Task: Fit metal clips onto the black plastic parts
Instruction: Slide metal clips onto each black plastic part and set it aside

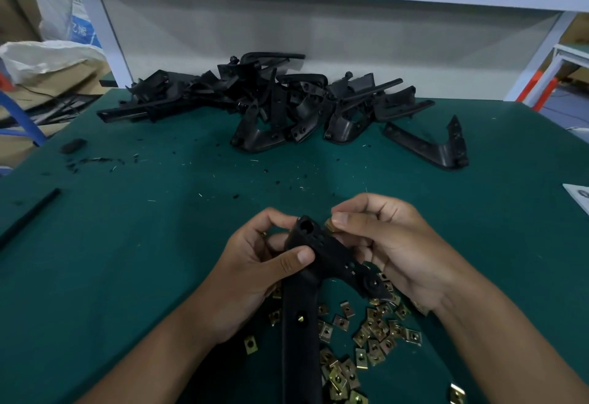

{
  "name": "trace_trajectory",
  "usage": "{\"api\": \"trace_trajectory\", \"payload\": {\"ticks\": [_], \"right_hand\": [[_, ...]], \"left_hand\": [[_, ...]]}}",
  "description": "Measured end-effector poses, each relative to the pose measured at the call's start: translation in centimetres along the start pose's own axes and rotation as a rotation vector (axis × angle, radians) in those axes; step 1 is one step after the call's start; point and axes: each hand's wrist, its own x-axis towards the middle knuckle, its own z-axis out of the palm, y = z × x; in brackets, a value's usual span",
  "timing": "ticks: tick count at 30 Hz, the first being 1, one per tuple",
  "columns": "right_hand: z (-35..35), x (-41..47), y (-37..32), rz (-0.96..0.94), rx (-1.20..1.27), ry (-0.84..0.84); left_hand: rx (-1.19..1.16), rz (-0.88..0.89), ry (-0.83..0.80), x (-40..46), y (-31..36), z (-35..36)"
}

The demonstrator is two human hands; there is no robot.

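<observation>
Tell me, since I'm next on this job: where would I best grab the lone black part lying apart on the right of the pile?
Probably the long straight arm of the lone black part, taken from above: it lies flat on the green mat, clear of the pile.

Both forearms bare, no sleeves; left hand (255, 263), right hand (395, 244) ungloved.

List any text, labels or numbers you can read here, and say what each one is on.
Nothing reads clearly.
Blue and white bag, far left behind the bench: printed characters, too blurred to read.
White sheet at the right edge of the green mat: a dark round mark, too small to make out.
Black plastic part in hand, metal clips: no markings visible.
</observation>
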Motion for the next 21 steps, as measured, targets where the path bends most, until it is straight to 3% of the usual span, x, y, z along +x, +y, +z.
{"api": "trace_trajectory", "payload": {"ticks": [21], "right_hand": [[-0.58,-0.05,0.04,-0.037,-0.121,-0.104]], "left_hand": [[0.039,-0.005,-0.018,-0.02,0.09,0.13]]}}
